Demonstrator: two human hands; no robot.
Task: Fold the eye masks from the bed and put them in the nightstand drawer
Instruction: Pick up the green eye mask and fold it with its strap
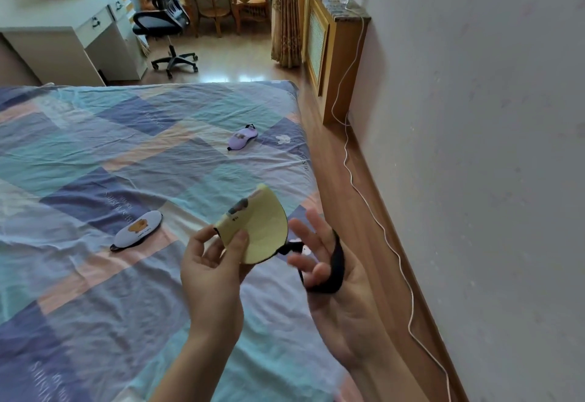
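My left hand (pixel 210 270) pinches a yellow eye mask (pixel 261 227), folded in half, above the bed's right side. Its black elastic strap (pixel 335 262) runs to the right and loops around the spread fingers of my right hand (pixel 335 281), palm up. A white eye mask (pixel 138 230) with an orange cartoon lies flat on the patchwork bed cover (pixel 95 154) to the left. A purple eye mask (pixel 242 136) lies farther away near the bed's right edge. No nightstand or drawer is in view.
A strip of wooden floor (pixel 354 211) runs between the bed and the wall, with a white cable (pixel 373 211) along it. A wooden radiator cover (pixel 332 41), a white desk (pixel 79 31), an office chair (pixel 167 15) and wicker chairs stand beyond the bed.
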